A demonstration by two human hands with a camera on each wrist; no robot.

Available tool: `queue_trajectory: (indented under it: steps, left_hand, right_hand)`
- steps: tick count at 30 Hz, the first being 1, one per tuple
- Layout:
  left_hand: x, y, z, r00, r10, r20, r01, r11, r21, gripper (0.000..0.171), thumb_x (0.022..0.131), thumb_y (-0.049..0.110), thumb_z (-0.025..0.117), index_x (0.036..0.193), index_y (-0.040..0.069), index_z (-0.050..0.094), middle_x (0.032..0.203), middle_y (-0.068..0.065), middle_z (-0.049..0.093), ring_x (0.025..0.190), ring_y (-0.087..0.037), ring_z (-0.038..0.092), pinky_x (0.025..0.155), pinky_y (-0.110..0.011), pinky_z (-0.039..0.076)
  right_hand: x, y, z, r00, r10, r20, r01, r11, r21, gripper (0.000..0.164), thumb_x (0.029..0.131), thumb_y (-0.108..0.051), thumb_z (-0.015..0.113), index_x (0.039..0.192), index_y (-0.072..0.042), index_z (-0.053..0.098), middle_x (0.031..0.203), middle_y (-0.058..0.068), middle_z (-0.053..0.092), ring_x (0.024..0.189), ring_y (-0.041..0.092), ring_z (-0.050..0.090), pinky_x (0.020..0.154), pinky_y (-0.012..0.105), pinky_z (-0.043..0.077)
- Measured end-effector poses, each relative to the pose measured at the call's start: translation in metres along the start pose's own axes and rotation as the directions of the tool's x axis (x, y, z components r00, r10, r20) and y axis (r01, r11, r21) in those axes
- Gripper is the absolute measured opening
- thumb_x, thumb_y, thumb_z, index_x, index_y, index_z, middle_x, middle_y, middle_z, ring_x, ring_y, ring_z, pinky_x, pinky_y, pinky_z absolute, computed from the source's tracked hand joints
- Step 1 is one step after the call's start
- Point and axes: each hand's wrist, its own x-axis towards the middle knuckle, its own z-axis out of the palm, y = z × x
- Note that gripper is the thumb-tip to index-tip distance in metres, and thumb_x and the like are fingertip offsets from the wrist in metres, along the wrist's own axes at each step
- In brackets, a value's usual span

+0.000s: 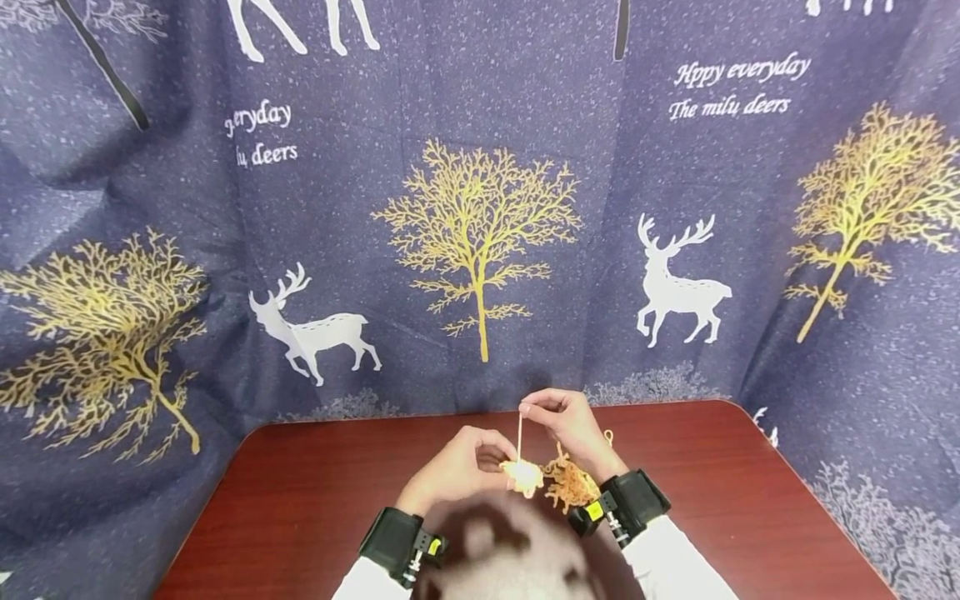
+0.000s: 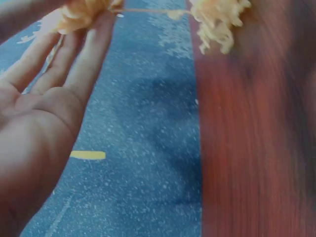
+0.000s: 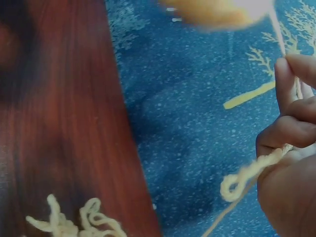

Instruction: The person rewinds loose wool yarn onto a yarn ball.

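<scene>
My left hand (image 1: 461, 471) holds a small bundle of pale yellow yarn (image 1: 527, 477) between thumb and fingers, above the table. Higher and to the right, my right hand (image 1: 573, 427) pinches a taut strand (image 1: 520, 435) that rises from the bundle. In the right wrist view, yarn passes through the curled fingers (image 3: 284, 133), and a twisted loop (image 3: 237, 182) hangs below them. A loose tangle of yarn (image 1: 568, 483) lies beneath the right wrist. The left wrist view shows the held bundle (image 2: 81, 17) at the top, partly cut off by the frame.
The reddish-brown wooden table (image 1: 300, 492) has rounded far corners. Behind it hangs a dark blue cloth (image 1: 517, 83) printed with white deer and golden trees. Black straps with small cameras (image 1: 393, 542) sit on both wrists.
</scene>
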Motion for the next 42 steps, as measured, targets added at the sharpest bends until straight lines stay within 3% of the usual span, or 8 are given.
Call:
queue_trajectory:
  steps: [4,8,14,21,26,30,38,42]
  left_hand:
    - [0.003,0.007,-0.002,0.996,0.062,-0.065,-0.07,0.99,-0.122,0.029,0.08,-0.006,0.079,0.107,-0.006,0.069,0.107,-0.02,0.071,0.099,-0.021,0.071,0.089,-0.038,0.059]
    - [0.008,0.015,-0.004,0.971,0.04,-0.237,-0.089,0.975,-0.202,0.031,0.08,-0.007,0.079,0.109,-0.009,0.067,0.107,-0.022,0.072,0.095,-0.02,0.072,0.084,-0.038,0.061]
    - [0.016,0.019,-0.006,0.867,-0.027,-0.497,-0.126,0.954,-0.271,0.029,0.081,-0.01,0.076,0.108,-0.013,0.067,0.104,-0.021,0.072,0.093,-0.017,0.071,0.081,-0.03,0.06]
    - [0.019,0.011,-0.006,0.722,-0.052,-0.69,-0.102,0.978,-0.181,0.026,0.079,-0.008,0.079,0.103,-0.01,0.07,0.101,-0.021,0.071,0.086,-0.016,0.069,0.077,-0.025,0.059]
    - [0.016,0.001,-0.003,0.674,0.014,-0.738,-0.016,1.0,0.005,0.024,0.078,-0.005,0.082,0.099,-0.004,0.07,0.096,-0.016,0.071,0.086,-0.022,0.071,0.077,-0.029,0.061]
    - [0.013,-0.008,0.001,0.702,0.112,-0.703,0.063,0.974,0.218,0.024,0.076,-0.005,0.082,0.096,0.001,0.071,0.094,-0.011,0.07,0.084,-0.023,0.072,0.074,-0.029,0.062]
    - [0.006,-0.008,0.004,0.923,0.074,-0.378,0.081,0.923,0.377,0.022,0.074,-0.004,0.082,0.091,0.004,0.07,0.089,-0.004,0.068,0.077,-0.016,0.068,0.07,-0.031,0.061]
    - [0.004,-0.002,0.004,0.98,0.005,-0.2,0.053,0.957,0.285,0.021,0.076,-0.001,0.082,0.093,0.004,0.071,0.091,-0.004,0.071,0.082,-0.015,0.069,0.077,-0.04,0.061]
  right_hand:
    - [0.001,0.01,0.001,1.0,0.013,-0.007,-0.013,0.999,-0.032,0.023,0.086,-0.008,0.079,0.103,0.007,0.073,0.085,0.005,0.075,0.063,0.008,0.059,0.058,0.019,0.049]
    - [-0.002,0.014,0.004,1.0,-0.001,0.022,0.002,0.999,-0.043,0.019,0.087,-0.002,0.075,0.103,0.008,0.072,0.086,0.006,0.075,0.072,0.012,0.066,0.065,0.022,0.054]
    - [-0.009,0.016,0.012,0.996,-0.028,0.09,0.035,0.996,-0.077,0.017,0.086,-0.003,0.077,0.099,0.008,0.072,0.09,0.012,0.075,0.081,0.016,0.069,0.074,0.025,0.057]
    - [-0.017,0.014,0.017,0.986,-0.063,0.156,0.094,0.976,-0.199,0.019,0.087,-0.011,0.079,0.099,0.003,0.074,0.089,0.014,0.075,0.074,0.014,0.066,0.066,0.023,0.052]
    - [-0.021,0.008,0.018,0.981,-0.087,0.171,0.123,0.968,-0.218,0.02,0.087,-0.011,0.079,0.099,0.005,0.074,0.088,0.012,0.075,0.07,0.011,0.065,0.063,0.021,0.051]
    - [-0.023,0.005,0.018,0.98,-0.095,0.175,0.131,0.969,-0.208,0.02,0.087,-0.011,0.079,0.099,0.004,0.074,0.091,0.014,0.075,0.071,0.01,0.066,0.065,0.025,0.054]
    - [-0.018,-0.002,0.012,0.988,-0.074,0.138,0.091,0.989,-0.118,0.02,0.087,-0.007,0.078,0.101,0.006,0.073,0.091,0.019,0.074,0.073,0.016,0.067,0.065,0.023,0.055]
    - [-0.015,-0.006,0.007,0.994,-0.053,0.099,0.062,0.994,-0.094,0.022,0.088,-0.01,0.078,0.102,0.006,0.072,0.085,0.01,0.073,0.06,0.008,0.054,0.051,0.018,0.043]
